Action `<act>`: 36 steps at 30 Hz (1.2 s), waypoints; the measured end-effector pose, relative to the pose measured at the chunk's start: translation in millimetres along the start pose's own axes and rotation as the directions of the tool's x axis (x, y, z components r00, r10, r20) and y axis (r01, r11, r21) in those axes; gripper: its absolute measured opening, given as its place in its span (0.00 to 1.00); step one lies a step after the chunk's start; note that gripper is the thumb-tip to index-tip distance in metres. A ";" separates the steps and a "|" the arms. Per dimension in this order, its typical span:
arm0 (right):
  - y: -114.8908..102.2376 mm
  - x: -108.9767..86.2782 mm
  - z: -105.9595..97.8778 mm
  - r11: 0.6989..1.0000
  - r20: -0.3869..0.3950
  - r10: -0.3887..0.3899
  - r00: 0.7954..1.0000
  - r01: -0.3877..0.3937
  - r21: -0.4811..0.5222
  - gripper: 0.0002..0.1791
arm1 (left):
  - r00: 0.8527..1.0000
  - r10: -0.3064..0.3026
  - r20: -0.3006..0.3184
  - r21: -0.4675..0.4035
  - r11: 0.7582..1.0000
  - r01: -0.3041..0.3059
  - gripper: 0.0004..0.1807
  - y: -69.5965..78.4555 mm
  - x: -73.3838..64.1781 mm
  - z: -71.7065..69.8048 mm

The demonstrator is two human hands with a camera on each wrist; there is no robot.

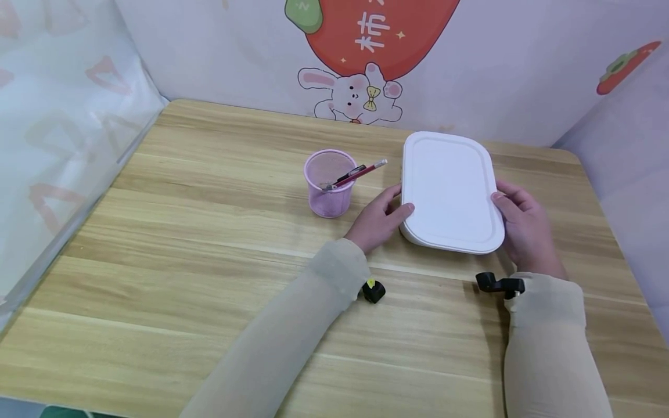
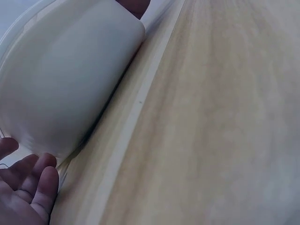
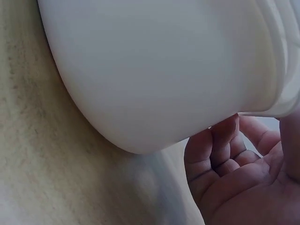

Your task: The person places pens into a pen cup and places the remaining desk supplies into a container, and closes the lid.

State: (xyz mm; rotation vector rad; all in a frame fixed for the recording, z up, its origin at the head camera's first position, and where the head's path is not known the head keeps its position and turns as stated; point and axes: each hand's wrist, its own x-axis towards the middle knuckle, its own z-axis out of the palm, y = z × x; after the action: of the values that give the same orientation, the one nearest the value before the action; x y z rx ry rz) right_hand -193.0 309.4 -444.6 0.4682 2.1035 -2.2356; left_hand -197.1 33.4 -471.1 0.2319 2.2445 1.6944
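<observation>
A white lidded storage box point(image 1: 452, 191) is at the right rear of the table. My left hand point(image 1: 380, 219) grips its left side, thumb over the lid's edge and the other fingers down along the wall. On the opposite side my right hand point(image 1: 528, 229) holds the box the same way, its thumb on the lid rim. From the left wrist, the smooth box wall point(image 2: 70, 75) appears close to the tabletop, with my left fingers point(image 2: 44, 187) at its corner. In the right wrist view, curled fingers point(image 3: 225, 145) touch the wall below the rim. The box's contents are hidden.
Left of the box stands a pink mesh pen cup point(image 1: 329, 200) holding a red pencil point(image 1: 360, 173) and a dark pen. The wooden table point(image 1: 183, 261) meets a wall sheet point(image 1: 235, 64) printed with a rabbit at the back. Black wrist mounts point(image 1: 499, 283) sit at both cuffs.
</observation>
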 end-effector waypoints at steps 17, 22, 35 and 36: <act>0.9 -0.7 -9.7 1.000 0.120 -0.010 0.993 0.008 0.017 0.21 | 1.000 0.026 0.007 -0.051 0.998 -0.026 0.35 -3.6 -0.2 -2.0; 0.0 0.4 -10.2 1.000 0.130 0.001 0.991 -0.002 0.013 0.21 | 1.000 0.024 0.013 -0.056 0.998 -0.024 0.36 -3.5 0.2 -2.9; -0.5 -0.6 -12.3 1.000 0.133 0.006 0.991 -0.010 0.028 0.23 | 0.999 0.042 0.023 -0.004 0.999 -0.042 0.40 -3.6 0.9 -3.2; -0.8 -0.8 -12.4 1.000 0.132 0.006 0.991 -0.009 0.024 0.24 | 0.999 0.045 0.023 -0.005 0.999 -0.044 0.40 -3.4 1.1 -3.3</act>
State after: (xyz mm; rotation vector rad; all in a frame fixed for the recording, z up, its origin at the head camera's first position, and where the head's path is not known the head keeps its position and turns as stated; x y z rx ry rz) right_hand -190.0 321.4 -444.0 0.3188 2.0083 -2.2244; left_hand -199.0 29.8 -473.7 0.3013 2.2337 1.7104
